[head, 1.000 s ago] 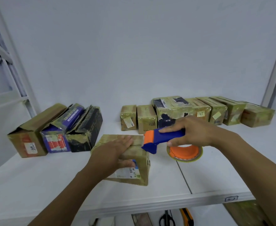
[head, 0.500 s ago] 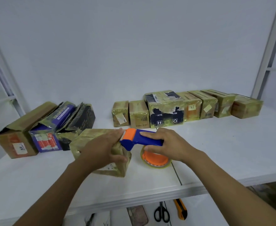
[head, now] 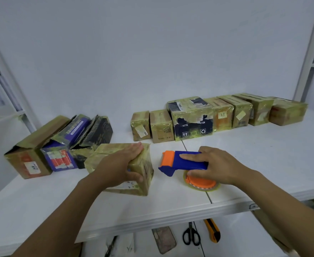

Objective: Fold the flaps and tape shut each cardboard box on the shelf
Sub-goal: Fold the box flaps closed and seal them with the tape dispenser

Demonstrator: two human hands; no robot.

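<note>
A tape-wrapped cardboard box (head: 145, 166) lies on the white shelf (head: 152, 206) in front of me. My left hand (head: 121, 166) holds it from above, fingers flat along its top and thumb curled over its near right face. My right hand (head: 217, 166) grips the blue handle of a blue and orange tape dispenser (head: 178, 162), whose tape roll (head: 201, 184) rests on the shelf. The dispenser's orange head sits a short gap to the right of the box.
Three boxes with loose flaps (head: 41, 145) lean together at the back left. A row of several taped boxes (head: 221, 115) lines the back wall. Scissors (head: 191, 235), a yellow utility knife (head: 212, 230) and a phone (head: 164, 239) lie below the shelf edge.
The dispenser's head was against the box's top right edge half a second ago; it has since pulled away to the right. My left hand stays on the box.
</note>
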